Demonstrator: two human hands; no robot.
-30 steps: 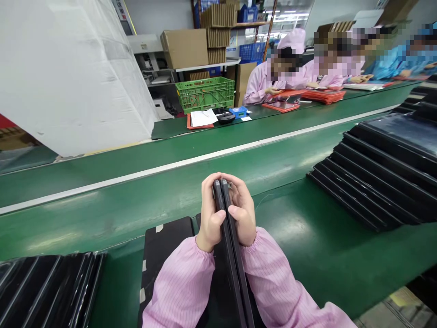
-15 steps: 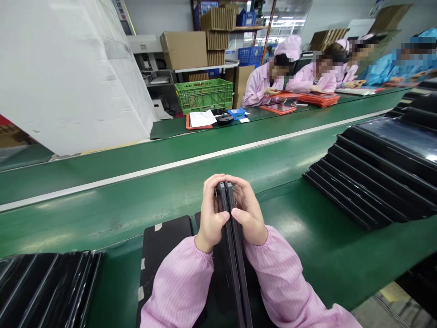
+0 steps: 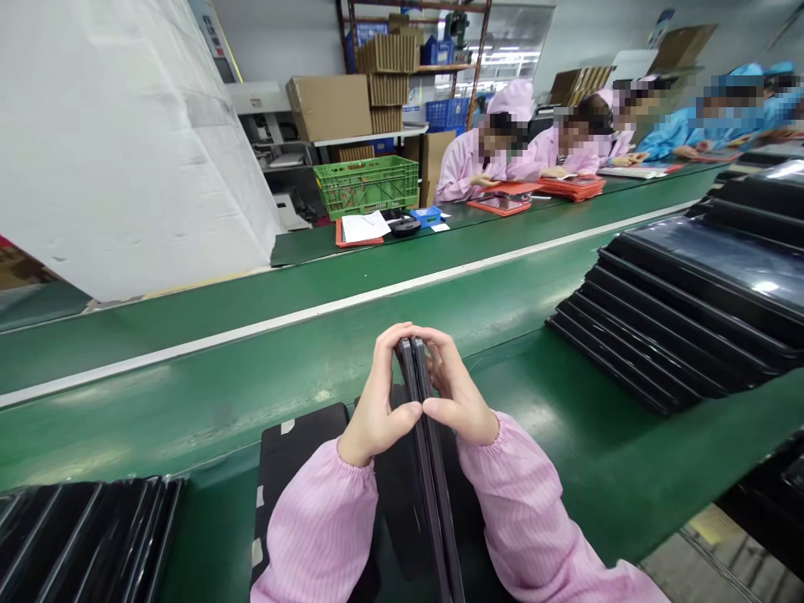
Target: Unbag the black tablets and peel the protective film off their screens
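Observation:
Two thin dark tablet-like panels (image 3: 430, 477) stand on edge, side by side, with a narrow gap line between them. My left hand (image 3: 383, 402) is closed around the far end of the left panel, thumb on its near edge. On the other side, my right hand (image 3: 458, 394) grips the right panel in the same way. The fingertips of both hands meet over the far top corners, and the thumb tips almost touch. Below lies a black mat (image 3: 301, 452) with pale tape bits along its edge. My sleeves cover part of it.
A tall stack of black glossy panels (image 3: 678, 327) leans at the right. More black panels in clear wrap (image 3: 81, 536) are at the lower left. Beyond the green bench (image 3: 188, 385), co-workers handle orange-edged pieces (image 3: 571, 188) near a green crate (image 3: 368, 186).
The view has tilted slightly. My hands still hold the two panels; the wrists have spread a little and the thumbs lie straighter, closer together across the panel edges.

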